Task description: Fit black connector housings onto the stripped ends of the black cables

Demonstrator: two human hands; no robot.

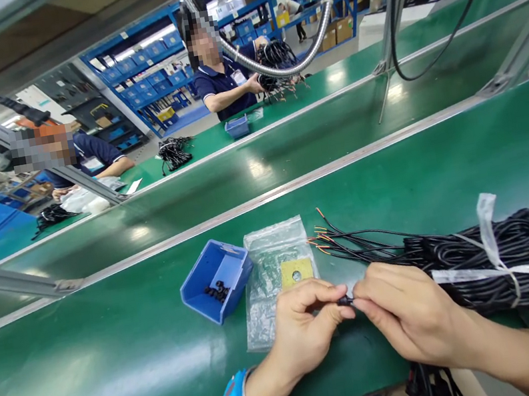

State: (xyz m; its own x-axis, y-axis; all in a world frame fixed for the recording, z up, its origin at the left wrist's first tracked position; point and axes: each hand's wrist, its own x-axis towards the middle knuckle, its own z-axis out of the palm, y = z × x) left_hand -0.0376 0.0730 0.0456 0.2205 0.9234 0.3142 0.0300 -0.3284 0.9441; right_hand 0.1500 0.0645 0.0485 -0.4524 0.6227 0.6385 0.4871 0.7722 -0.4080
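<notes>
Thumb and forefinger of my left hand [306, 323] pinch a small black fitting [344, 301]. Against its other side, my right hand [407, 309] is closed on what looks like the end of a black cable, mostly hidden by the fingers. The two sets of fingertips nearly touch, just above the bench front. Left of them, a blue bin [197, 297] holds several small black fittings [218, 291]. Beneath and behind my left hand lies a clear zip bag [262, 306], with a yellow square piece [290, 273] with a round hole on it.
A bundle of black cables [516, 244], tied with white straps, lies at right with bare copper-coloured ends pointing left. More black cables [436, 389] hang below the bench edge. Metal rails [226, 212] cross the green bench [119, 357]. Two co-workers [230, 85] sit opposite, handling things.
</notes>
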